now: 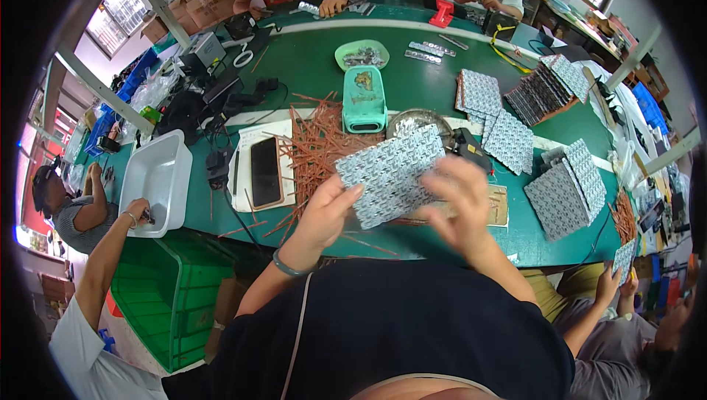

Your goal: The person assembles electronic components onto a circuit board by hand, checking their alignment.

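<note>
- Over green table, left hand pinching patterned grey panel by its left edge.
- Right hand blurred, fingers spread at panel's right; contact unclear.

Strips lie between phone and held panel

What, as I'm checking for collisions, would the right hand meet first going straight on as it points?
Likely the patterned panel held in the left hand; depth leaves any gap unclear.

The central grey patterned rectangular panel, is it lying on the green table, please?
No, the person's left hand holds the panel above the table.
</note>
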